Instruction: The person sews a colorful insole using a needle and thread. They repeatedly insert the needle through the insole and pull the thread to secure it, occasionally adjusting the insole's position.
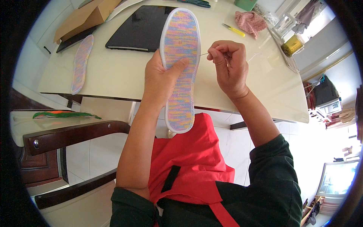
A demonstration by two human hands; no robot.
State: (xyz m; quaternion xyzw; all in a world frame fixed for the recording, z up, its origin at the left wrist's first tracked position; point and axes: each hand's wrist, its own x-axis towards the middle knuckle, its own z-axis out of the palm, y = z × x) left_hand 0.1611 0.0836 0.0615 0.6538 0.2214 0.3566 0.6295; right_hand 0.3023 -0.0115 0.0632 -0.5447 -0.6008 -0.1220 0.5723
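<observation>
A multicoloured stitched insole (pixel 181 85) with a white edge is held upright in my left hand (pixel 163 76), thumb across its face and fingers behind it. My right hand (pixel 229 65) pinches a thin needle (pixel 204 54) between thumb and forefinger. The needle's far end meets the right edge of the insole; whether it has entered the fabric is hard to tell. A second insole (pixel 82 65) in the same colours lies flat at the left of the table.
On the cream table (pixel 269 85) are a black folder-like object (pixel 133 31), a yellow-handled cutter (pixel 235 30), a pink cloth (pixel 249 22), dark scissors (pixel 198 3) and a cardboard box (pixel 85 20). Green thread (pixel 65 114) rests left by a wooden chair arm (pixel 76 134). A jar (pixel 293 45) stands right.
</observation>
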